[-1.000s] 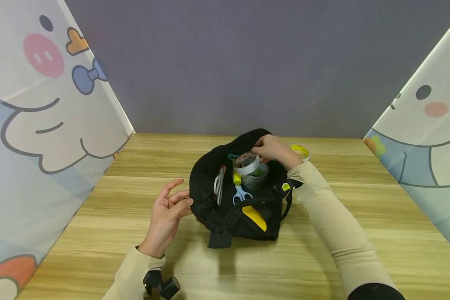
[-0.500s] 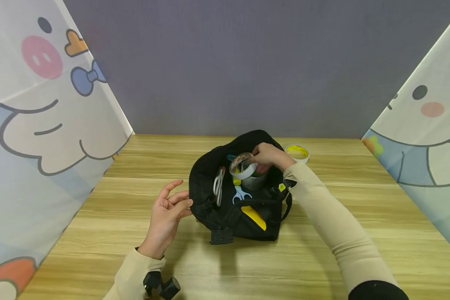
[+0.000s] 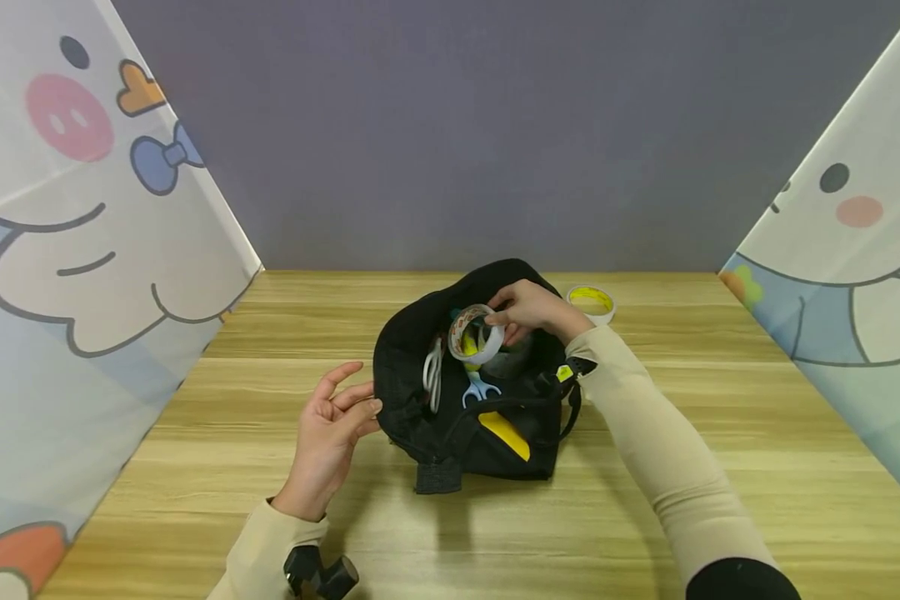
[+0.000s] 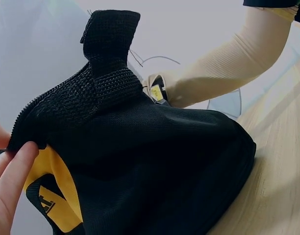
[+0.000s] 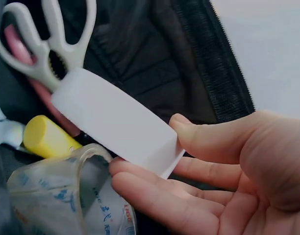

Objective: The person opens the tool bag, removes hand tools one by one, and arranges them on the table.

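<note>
- Fingers (image 5: 155, 193) of the right hand (image 3: 528, 308) pinching a white tape roll (image 5: 115, 117) in the mouth of a black bag (image 3: 405, 333)
- clear tape roll (image 5: 47, 191) right by those fingertips, white scissors (image 5: 71, 53) farther out
- left hand (image 3: 330, 433): fingers pinching the bag's edge

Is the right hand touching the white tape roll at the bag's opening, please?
Touching: the right wrist view shows the right hand pinching the tape roll.

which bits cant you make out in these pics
Right wrist: blades of white-handled scissors, behind the white tape roll.
Right wrist: clear tape roll, cut off by bottom edge.
Left wrist: inside of the black bag, hidden by its wall.
Head: white tape roll's print, too small.
</note>
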Action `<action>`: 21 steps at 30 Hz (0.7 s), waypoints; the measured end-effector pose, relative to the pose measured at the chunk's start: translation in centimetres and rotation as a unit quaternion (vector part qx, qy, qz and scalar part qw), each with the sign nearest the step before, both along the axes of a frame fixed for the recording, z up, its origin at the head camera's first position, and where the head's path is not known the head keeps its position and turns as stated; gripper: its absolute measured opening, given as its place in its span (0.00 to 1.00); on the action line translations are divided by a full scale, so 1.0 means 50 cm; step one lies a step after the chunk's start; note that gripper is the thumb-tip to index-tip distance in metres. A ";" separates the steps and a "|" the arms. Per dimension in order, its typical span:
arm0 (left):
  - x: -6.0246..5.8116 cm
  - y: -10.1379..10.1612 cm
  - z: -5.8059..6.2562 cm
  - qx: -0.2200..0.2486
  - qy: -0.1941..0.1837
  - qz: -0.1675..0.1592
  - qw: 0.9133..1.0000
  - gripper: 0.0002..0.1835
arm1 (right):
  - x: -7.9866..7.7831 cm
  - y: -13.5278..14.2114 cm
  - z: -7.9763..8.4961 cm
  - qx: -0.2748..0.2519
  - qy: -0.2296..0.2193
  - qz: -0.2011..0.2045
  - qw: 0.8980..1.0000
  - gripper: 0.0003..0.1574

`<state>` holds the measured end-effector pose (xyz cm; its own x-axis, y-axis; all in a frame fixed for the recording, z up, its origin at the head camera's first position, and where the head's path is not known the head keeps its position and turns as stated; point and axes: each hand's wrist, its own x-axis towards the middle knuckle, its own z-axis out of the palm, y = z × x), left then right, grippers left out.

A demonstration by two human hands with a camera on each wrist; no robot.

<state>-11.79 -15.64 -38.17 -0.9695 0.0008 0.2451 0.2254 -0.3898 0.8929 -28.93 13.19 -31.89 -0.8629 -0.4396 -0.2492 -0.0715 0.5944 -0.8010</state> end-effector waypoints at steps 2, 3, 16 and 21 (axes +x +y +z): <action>-0.001 0.001 -0.001 0.000 0.000 0.000 1.000 0.27 | 0.001 0.002 0.001 -0.012 -0.001 0.004 1.000 0.29; -0.001 0.001 -0.002 0.001 0.001 0.000 1.000 0.27 | 0.001 0.002 0.001 -0.019 -0.002 0.006 1.000 0.29; -0.002 0.001 -0.002 0.002 0.010 -0.003 1.000 0.26 | 0.008 -0.004 0.019 -0.086 0.012 0.010 0.996 0.28; 0.000 0.002 -0.004 0.005 0.012 -0.006 1.000 0.27 | 0.019 -0.008 0.034 -0.108 0.025 0.019 0.994 0.27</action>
